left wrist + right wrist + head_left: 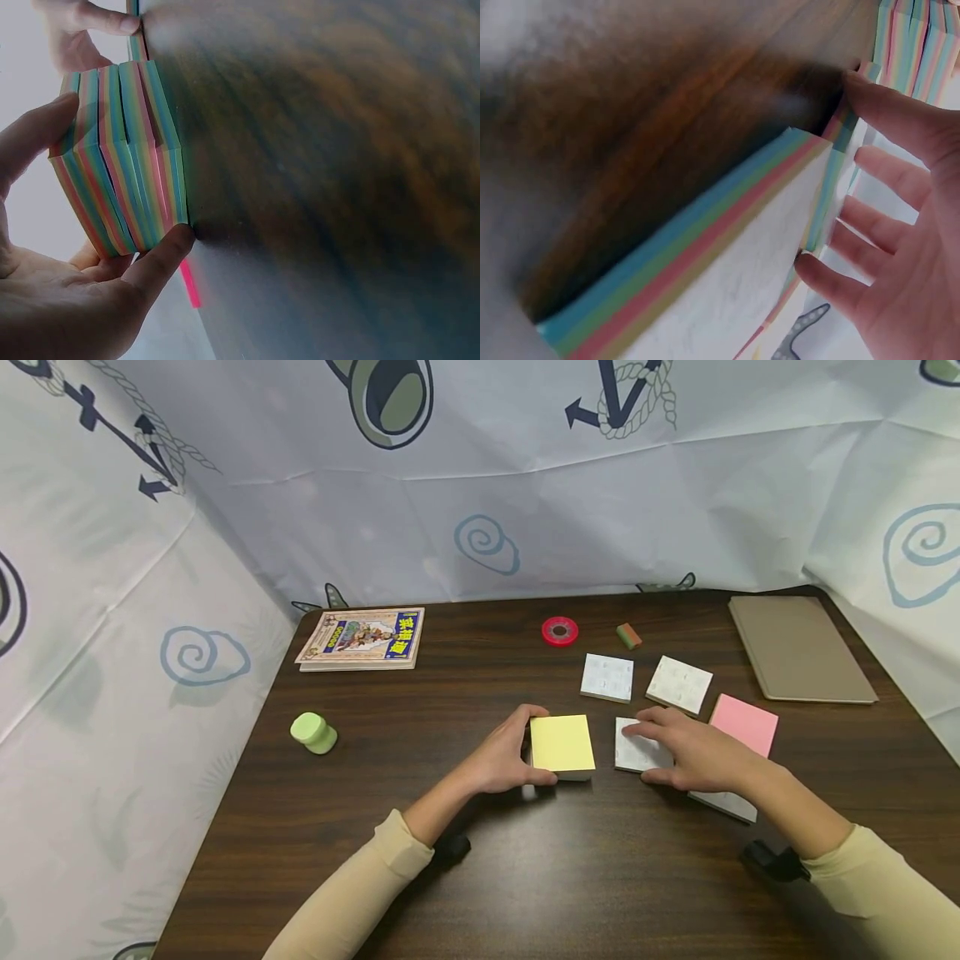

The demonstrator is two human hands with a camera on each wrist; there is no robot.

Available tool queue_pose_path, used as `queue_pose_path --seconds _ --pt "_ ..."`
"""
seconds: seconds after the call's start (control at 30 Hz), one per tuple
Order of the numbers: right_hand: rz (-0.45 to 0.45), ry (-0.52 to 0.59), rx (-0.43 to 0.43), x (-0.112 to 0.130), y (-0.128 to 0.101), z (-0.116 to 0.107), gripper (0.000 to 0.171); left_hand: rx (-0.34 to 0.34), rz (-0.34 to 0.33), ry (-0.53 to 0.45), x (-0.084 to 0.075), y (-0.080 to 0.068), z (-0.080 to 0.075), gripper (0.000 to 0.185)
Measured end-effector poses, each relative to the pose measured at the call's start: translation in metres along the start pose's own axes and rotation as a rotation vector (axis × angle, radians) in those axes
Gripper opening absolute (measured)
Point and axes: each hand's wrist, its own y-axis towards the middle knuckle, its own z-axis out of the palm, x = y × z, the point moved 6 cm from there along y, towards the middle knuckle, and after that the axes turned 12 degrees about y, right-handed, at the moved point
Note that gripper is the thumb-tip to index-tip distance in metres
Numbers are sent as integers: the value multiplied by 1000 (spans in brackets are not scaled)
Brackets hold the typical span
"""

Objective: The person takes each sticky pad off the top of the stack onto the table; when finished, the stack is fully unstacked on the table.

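My left hand grips a yellow-topped sticky-note pad on the dark wooden table, thumb on its near side and fingers on its far side. In the left wrist view the pad shows rainbow-striped edges between the thumb and fingers of that hand. My right hand rests on a white-topped pad just right of the yellow one, fingers relaxed and spread. In the right wrist view this hand touches striped pad edges. Another pad lies partly hidden under the right wrist.
Two white-topped pads and a pink pad lie beyond the right hand. Farther back are a red tape roll, a small eraser, a brown notebook and a picture book. A green cap-like object stands at left.
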Motion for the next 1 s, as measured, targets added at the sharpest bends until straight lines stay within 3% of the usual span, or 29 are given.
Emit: queue_pose_path --seconds 0.23,0.43,0.63,1.0 --pt "-29 4 -25 13 8 -17 58 2 0 0 0 0 0 87" --pt "-111 67 -79 41 24 -25 56 2 3 0 0 -1 -1 87" --pt "-197 107 -43 66 41 -10 65 12 9 9 0 -1 -2 87" --pt "-231 130 39 78 56 14 64 20 42 43 0 -1 1 89"
